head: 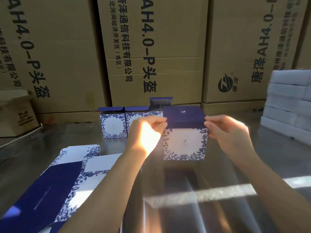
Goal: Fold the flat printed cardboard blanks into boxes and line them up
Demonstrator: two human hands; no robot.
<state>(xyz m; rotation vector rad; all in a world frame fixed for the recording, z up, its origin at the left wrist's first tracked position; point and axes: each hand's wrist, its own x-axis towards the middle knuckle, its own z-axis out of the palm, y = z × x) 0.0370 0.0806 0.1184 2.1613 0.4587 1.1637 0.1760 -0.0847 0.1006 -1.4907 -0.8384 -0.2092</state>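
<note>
At steel table (50, 145), left hand (148, 132) and right hand (225, 130) pinch box (184, 143) lid (184, 117).

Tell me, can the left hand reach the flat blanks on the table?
Probably yes: the flat blanks lie close below the left hand with nothing between, but it would first have to let go of the box.

I can pass over the bare tabletop (185, 182) at lower centre. At lower left flat blanks (55, 179) crowd in, folded boxes (114, 125) stand mid-frame, and a white stack (286, 98) blocks the right edge.
</note>
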